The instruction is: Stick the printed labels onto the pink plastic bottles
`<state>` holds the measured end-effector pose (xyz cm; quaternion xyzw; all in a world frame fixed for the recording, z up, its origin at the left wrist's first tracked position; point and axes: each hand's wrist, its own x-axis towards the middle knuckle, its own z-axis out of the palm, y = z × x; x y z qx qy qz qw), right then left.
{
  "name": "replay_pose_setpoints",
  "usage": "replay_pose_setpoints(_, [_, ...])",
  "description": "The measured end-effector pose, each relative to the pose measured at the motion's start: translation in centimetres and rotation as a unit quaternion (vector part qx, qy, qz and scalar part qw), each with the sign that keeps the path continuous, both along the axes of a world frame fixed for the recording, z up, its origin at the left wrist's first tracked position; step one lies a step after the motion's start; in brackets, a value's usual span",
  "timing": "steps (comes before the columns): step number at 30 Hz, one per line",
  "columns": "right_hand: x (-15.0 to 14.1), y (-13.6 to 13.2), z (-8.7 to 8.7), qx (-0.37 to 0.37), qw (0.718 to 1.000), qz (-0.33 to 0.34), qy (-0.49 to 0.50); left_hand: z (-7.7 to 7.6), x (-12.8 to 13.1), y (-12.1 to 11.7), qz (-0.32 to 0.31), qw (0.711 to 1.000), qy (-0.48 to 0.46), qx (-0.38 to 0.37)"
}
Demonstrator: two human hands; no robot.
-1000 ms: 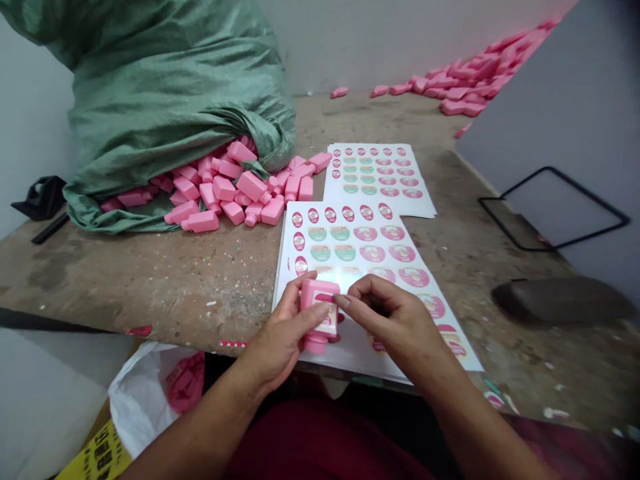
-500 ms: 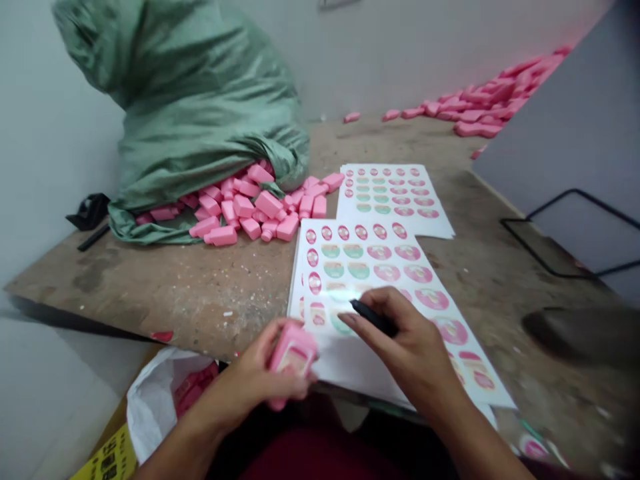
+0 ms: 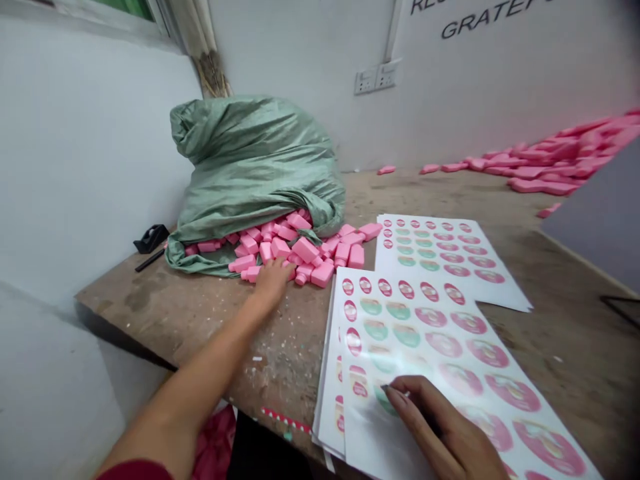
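Note:
My left hand (image 3: 273, 280) reaches out to the near edge of a heap of small pink bottles (image 3: 306, 250). Its fingers are apart and touch the bottles; the fingertips are partly hidden among them. Low over a sheet of stickers (image 3: 440, 347), my right hand (image 3: 445, 427) is closed in a pinch. A dark tip pokes out by its thumb, the end of a black pen-like tool (image 3: 385, 388) whose body is mostly hidden by the fingers. The sheet carries rows of pink and green oval stickers and lies on other sheets.
A large green sack (image 3: 260, 160) lies open behind the bottles. More sticker sheets (image 3: 450, 247) lie farther back. A black tape dispenser (image 3: 151, 239) stands at the left. Long pink pieces (image 3: 565, 160) are piled at the right wall, partly behind a grey panel (image 3: 600, 227).
My left hand no longer has the labelled pink bottle and has moved forward to the heap. My right hand stays over the sheet with the black tool. The view has tilted up.

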<state>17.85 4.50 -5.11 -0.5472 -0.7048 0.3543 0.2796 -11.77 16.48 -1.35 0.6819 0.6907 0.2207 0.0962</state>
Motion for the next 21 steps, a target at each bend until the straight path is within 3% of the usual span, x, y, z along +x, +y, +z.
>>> replay_pose_setpoints(2, [-0.1, -0.3, 0.3, -0.002, 1.000, -0.004, -0.008, -0.5, -0.2, 2.2, -0.006, 0.999, 0.027, -0.016])
replay_pose_setpoints(5, [0.0, -0.6, 1.0, -0.011, 1.000, -0.011, -0.022, -0.5, -1.1, 3.1, -0.016, 0.998, 0.047, -0.037])
replay_pose_setpoints(8, [0.3, -0.7, 1.5, -0.028, 0.999, -0.012, -0.030, -0.4, -2.3, 2.7, -0.006, 0.998, 0.044, -0.039])
replay_pose_setpoints(11, [0.5, -0.7, 1.7, -0.015, 0.999, -0.014, -0.050, -0.6, -1.9, 0.6, 0.025, 0.999, 0.029, -0.010])
replay_pose_setpoints(12, [0.5, -0.7, 1.6, 0.000, 0.998, -0.018, -0.067, -0.7, -1.2, -0.5, 0.035, 0.999, -0.013, 0.003])
replay_pose_setpoints(14, [0.4, -0.6, 1.4, 0.032, 0.993, -0.022, -0.112, -0.9, 1.2, -3.2, 0.042, 0.979, -0.200, 0.013])
replay_pose_setpoints(15, [0.3, -0.4, 1.3, 0.044, 0.990, -0.019, -0.132, -1.0, 2.6, -4.6, 0.039, 0.941, -0.336, 0.000])
replay_pose_setpoints(17, [0.0, -0.1, 1.0, 0.058, 0.985, -0.009, -0.164, -0.8, 5.7, -7.1, 0.024, 0.828, -0.556, -0.069])
replay_pose_setpoints(19, [-0.3, 0.4, 0.8, 0.063, 0.980, -0.004, -0.187, -0.6, 8.3, -8.6, 0.019, 0.727, -0.672, -0.138])
replay_pose_setpoints(21, [-0.5, 0.7, 0.8, 0.067, 0.977, -0.005, -0.204, -0.6, 10.1, -9.2, 0.031, 0.658, -0.731, -0.175])
